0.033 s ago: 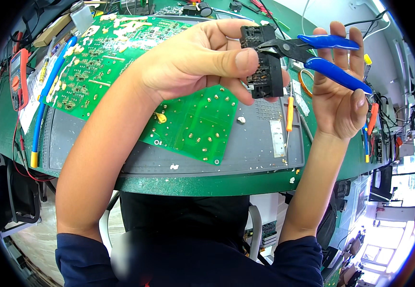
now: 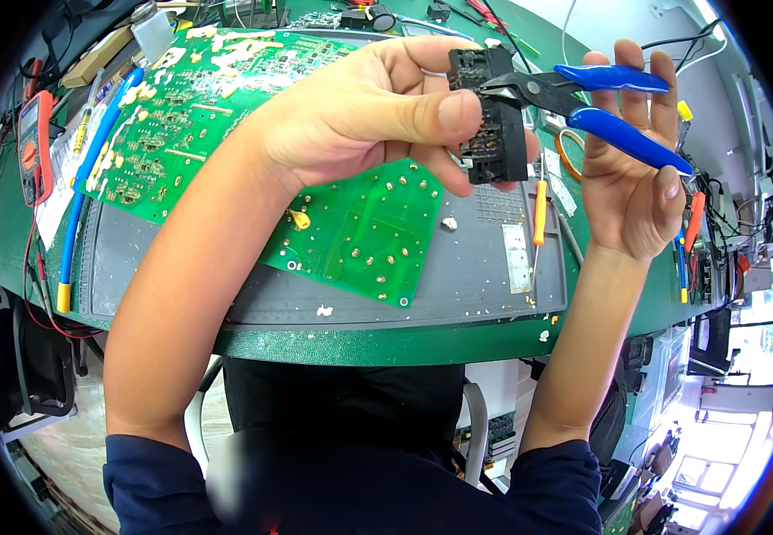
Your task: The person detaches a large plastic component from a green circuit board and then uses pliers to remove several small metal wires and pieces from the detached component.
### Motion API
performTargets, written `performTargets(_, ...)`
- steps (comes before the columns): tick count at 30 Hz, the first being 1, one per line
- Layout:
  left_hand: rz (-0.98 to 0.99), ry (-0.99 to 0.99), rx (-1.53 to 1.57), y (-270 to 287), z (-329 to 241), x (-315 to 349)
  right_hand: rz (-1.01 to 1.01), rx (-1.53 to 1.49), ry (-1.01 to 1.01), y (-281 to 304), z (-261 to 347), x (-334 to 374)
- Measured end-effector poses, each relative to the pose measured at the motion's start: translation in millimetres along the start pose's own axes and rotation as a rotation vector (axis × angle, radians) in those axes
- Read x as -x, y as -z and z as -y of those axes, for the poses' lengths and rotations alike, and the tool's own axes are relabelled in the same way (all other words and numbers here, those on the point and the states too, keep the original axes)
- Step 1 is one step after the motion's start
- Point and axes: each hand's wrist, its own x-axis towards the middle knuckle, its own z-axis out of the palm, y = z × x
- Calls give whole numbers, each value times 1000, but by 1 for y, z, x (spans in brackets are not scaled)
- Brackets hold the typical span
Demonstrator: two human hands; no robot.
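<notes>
My left hand (image 2: pixel 369 120) grips a black plastic connector block (image 2: pixel 504 134) between thumb and fingers, raised above the bench. Rows of slots or pins run along the block's side facing the thumb. In my right hand (image 2: pixel 629 192) is a pair of side cutters (image 2: pixel 623 134) with blue handles. Their handles are spread apart, resting along the fingers and near the thumb. The dark jaws reach the block's upper part, close to my left thumb; whether they bite on anything is too small to tell. Below my left wrist lies a green circuit board (image 2: pixel 360 236).
A grey mat (image 2: pixel 315 303) covers the green bench. To the left are a red multimeter (image 2: pixel 34 152) and a blue tube-like tool (image 2: pixel 106 134). A yellow-handled screwdriver (image 2: pixel 540 214) and a metal strip (image 2: pixel 517 257) lie right of the board. A clear bottle (image 2: pixel 150 31) stands at far left.
</notes>
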Motion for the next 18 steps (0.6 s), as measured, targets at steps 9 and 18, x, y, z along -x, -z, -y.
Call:
performTargets(9, 13, 15, 18, 0, -1, 0, -3, 48, -7, -3, 2, 1)
performTargets(18, 18, 11, 22, 2, 1, -1, 33, 108, 13, 1, 4, 2)
